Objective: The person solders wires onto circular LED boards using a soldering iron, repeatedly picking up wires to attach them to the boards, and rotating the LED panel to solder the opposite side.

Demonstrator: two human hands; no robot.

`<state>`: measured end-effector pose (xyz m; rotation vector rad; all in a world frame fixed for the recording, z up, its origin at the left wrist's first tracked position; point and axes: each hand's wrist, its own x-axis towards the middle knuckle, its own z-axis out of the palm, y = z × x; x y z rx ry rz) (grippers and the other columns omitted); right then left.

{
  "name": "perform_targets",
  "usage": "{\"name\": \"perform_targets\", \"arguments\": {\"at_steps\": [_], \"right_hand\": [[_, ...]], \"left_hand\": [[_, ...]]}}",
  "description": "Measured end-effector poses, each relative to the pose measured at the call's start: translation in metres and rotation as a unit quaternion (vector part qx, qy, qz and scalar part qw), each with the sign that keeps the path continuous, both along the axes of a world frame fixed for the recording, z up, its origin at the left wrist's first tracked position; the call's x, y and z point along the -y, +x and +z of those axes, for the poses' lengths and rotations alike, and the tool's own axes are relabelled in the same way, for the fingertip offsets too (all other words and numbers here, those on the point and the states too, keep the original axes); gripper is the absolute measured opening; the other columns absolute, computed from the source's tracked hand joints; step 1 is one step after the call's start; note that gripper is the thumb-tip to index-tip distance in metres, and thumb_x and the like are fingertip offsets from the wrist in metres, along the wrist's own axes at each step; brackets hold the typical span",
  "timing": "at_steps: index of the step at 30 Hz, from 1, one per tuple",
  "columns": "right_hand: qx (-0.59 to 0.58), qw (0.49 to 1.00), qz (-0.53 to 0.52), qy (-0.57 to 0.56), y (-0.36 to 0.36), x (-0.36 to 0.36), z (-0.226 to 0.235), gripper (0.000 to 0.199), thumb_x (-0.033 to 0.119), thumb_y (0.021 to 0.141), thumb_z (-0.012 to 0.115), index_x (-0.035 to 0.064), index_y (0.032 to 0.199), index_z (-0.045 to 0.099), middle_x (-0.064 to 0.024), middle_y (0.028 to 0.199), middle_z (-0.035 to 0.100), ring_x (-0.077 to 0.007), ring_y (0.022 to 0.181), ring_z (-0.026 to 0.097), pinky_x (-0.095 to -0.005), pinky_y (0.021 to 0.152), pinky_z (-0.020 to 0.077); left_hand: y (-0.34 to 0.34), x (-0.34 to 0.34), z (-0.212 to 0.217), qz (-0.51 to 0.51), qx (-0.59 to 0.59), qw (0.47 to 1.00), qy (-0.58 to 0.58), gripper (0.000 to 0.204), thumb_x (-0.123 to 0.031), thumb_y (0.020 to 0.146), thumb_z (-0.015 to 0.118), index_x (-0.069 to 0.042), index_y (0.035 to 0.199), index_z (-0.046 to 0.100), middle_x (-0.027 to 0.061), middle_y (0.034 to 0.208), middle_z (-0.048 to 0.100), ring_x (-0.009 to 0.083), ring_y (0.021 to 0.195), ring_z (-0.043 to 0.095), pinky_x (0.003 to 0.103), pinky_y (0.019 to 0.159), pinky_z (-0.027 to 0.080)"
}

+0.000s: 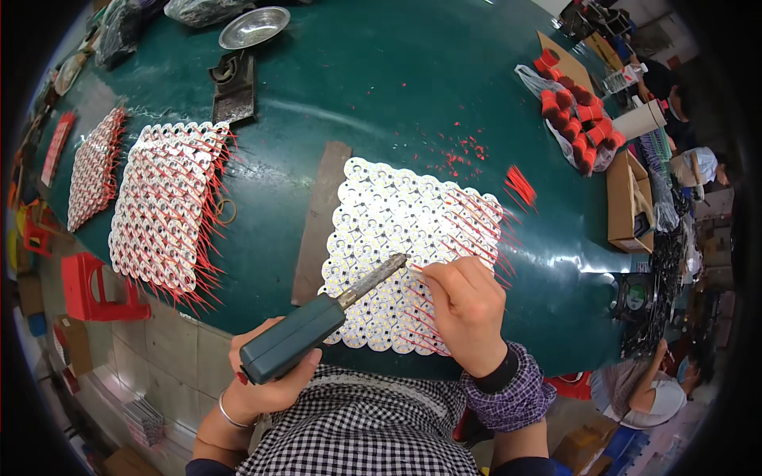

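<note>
A white panel of joined round LED circuit boards [369, 214] lies on the green table in front of me, with red wires standing off its right side. My left hand [274, 385] is wrapped round the dark green handle of a soldering iron [295, 337]. The iron's tip meets or hovers just over the panel's middle; I cannot tell which. Close to that tip, my right hand [472, 309] pinches a short red wire [417, 267] between thumb and forefinger, over the panel. Loose red wires [521, 186] lie in a bundle beyond the panel's right corner.
A brown strip [319, 230] lies along the panel's left edge. Wired panels [163, 202] sit farther left. Behind are a metal bowl [254, 28] and a dark metal block [235, 91]. Red spools [575, 119] and a cardboard box [629, 206] stand right; people are beyond.
</note>
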<state>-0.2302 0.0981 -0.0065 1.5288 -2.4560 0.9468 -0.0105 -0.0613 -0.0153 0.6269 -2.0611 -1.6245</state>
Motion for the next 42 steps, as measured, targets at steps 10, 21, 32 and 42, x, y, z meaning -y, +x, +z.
{"name": "perform_targets", "arguments": {"at_steps": [10, 21, 32, 42], "right_hand": [[0.003, 1.000, -0.017, 0.002, 0.002, 0.001, -0.011, 0.019, -0.007, 0.076, 0.071, 0.0017, 0.093, 0.068, -0.0083, 0.076, 0.053, -0.0249, 0.069, 0.057, -0.0375, 0.059, 0.0462], [0.003, 1.000, -0.015, -0.008, 0.002, -0.002, -0.014, 0.021, -0.008, 0.075, 0.069, 0.0004, 0.094, 0.067, -0.0091, 0.077, 0.053, -0.0255, 0.071, 0.057, -0.0377, 0.060, 0.0469], [0.003, 1.000, -0.016, -0.006, 0.002, -0.001, -0.015, 0.021, -0.008, 0.075, 0.068, 0.0001, 0.094, 0.066, -0.0095, 0.078, 0.053, -0.0261, 0.071, 0.056, -0.0374, 0.060, 0.0468], [0.017, 0.999, -0.031, -0.036, -0.004, 0.002, -0.005, 0.018, -0.007, 0.076, 0.071, 0.0017, 0.091, 0.066, -0.0092, 0.083, 0.062, -0.0266, 0.075, 0.060, -0.0371, 0.064, 0.0485]], "left_hand": [[-0.012, 0.006, 0.012, -0.042, 0.048, 0.998, -0.017, 0.021, 0.003, 0.075, 0.075, 0.005, 0.095, 0.070, 0.0132, 0.087, 0.069, 0.0210, 0.069, 0.068, 0.029, 0.062, 0.053], [-0.020, 0.006, 0.011, -0.058, 0.026, 0.995, -0.083, 0.017, 0.005, 0.074, 0.074, 0.003, 0.091, 0.069, 0.0106, 0.082, 0.066, 0.0191, 0.065, 0.065, 0.028, 0.059, 0.051], [-0.006, 0.002, 0.005, -0.027, 0.054, 0.998, -0.023, 0.022, 0.003, 0.075, 0.074, 0.003, 0.096, 0.071, 0.0112, 0.083, 0.068, 0.0207, 0.064, 0.064, 0.029, 0.059, 0.051], [-0.016, 0.004, 0.005, -0.026, 0.019, 0.999, -0.031, 0.025, 0.002, 0.074, 0.075, 0.006, 0.099, 0.071, 0.0131, 0.086, 0.068, 0.0200, 0.067, 0.066, 0.029, 0.060, 0.052]]}}
